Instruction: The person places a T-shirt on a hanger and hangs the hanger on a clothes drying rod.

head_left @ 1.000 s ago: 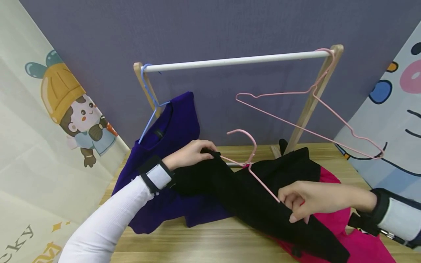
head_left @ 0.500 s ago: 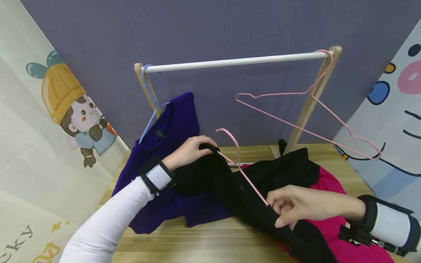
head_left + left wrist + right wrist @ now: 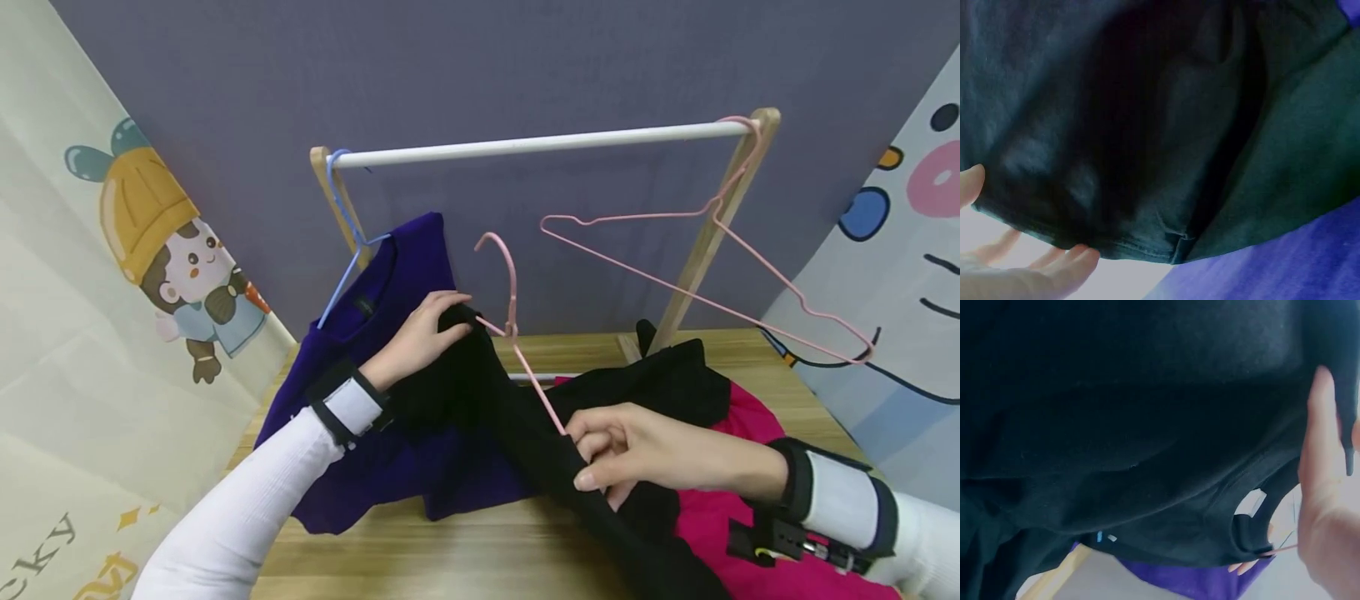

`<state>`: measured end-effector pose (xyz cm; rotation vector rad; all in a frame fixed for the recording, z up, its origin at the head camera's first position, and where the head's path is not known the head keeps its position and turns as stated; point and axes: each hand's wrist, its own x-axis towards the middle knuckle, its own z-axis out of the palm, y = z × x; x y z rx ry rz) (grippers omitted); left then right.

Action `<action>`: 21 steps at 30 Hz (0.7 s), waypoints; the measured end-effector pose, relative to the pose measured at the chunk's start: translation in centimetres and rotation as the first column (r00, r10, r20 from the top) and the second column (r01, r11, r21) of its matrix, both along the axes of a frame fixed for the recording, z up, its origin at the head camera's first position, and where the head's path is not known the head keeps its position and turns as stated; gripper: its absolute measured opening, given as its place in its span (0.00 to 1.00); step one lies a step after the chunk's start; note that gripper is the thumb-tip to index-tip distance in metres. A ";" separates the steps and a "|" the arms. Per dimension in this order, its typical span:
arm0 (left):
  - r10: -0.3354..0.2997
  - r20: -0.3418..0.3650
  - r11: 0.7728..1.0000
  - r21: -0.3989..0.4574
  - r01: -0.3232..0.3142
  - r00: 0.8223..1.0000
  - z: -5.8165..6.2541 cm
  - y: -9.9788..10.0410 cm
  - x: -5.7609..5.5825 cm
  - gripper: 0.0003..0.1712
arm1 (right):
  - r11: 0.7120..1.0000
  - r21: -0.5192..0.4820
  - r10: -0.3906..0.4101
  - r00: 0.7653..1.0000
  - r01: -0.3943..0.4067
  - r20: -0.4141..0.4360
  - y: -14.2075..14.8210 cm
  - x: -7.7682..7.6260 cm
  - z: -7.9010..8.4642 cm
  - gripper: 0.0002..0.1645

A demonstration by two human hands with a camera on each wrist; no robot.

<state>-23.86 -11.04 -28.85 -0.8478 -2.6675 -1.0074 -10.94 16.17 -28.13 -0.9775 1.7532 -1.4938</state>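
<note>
Grey wall [image 3: 600,67] behind, worktop [image 3: 487,546] below: nearer to the white rail [image 3: 525,145]

Just shifted upward and leftward beneath the rail's middle: a pink hanger [image 3: 512,310], ends hidden in a black garment [image 3: 517,412]. Probably travelling together, though not yet on the rail. Left hand [image 3: 422,337] pinched closed on the black garment, under the rail's left half; right hand [image 3: 618,446] curled on it too, lower, under the rail's right half. Unmoved below the rail's left end: a purple shirt [image 3: 408,267].

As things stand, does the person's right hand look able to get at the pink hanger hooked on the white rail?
Probably yes, after letting go: the right hand grips the black garment, but the way up to the pink hanger on the white rail looks open.
</note>
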 end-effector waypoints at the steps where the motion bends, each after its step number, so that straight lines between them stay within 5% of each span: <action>1: 0.010 0.008 1.000 0.002 -0.010 1.000 -0.1 -0.1 0.0 0.25 | 1.000 -0.001 -0.008 1.000 0.008 0.002 -0.3 -0.1 0.1 0.10; 11: 0.061 0.097 0.998 0.025 -0.063 0.993 -0.4 -1.5 0.3 0.36 | 0.991 0.048 -0.125 0.992 0.126 -0.034 -2.6 -0.2 1.3 0.14; 21: 0.050 0.143 0.998 0.022 -0.053 0.989 -1.4 -2.5 0.8 0.30 | 0.971 0.015 -0.240 0.970 0.241 -0.048 -4.0 -1.3 3.1 0.19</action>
